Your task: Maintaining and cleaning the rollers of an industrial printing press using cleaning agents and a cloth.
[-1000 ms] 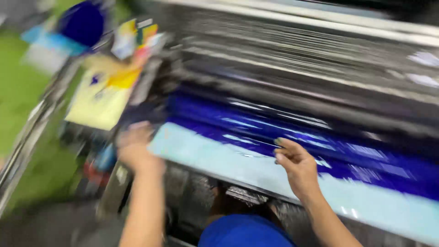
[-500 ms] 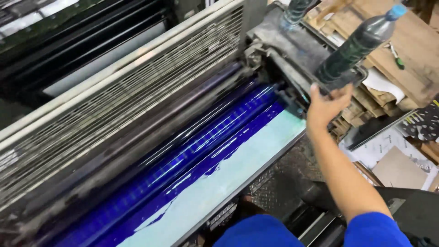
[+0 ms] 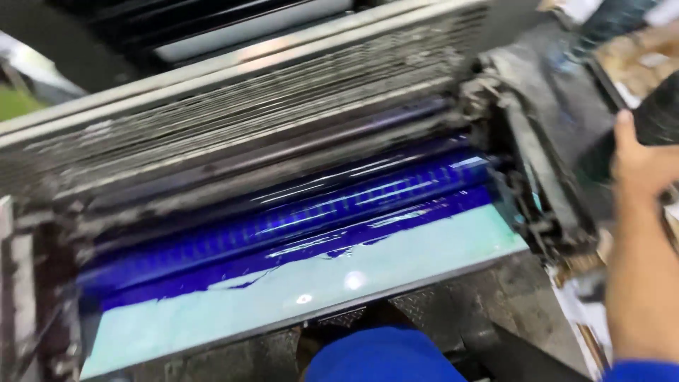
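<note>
A printing press (image 3: 283,141) filled the view, its grey rollers (image 3: 247,120) blurred across the upper part. Below them a roller coated in deep blue ink (image 3: 297,219) ran from the left side toward the right, and a pale turquoise tray (image 3: 283,297) along the near edge carried a band of that ink on its far side. At the press's right end stood a grimy dark side frame (image 3: 537,177). Just beyond it the right hand (image 3: 640,166) was wrapped around a dark bottle (image 3: 654,120) at the picture's right edge, thumb up, the fingers clamped on it. A blue sleeve (image 3: 640,371) showed at the lower right corner.
</note>
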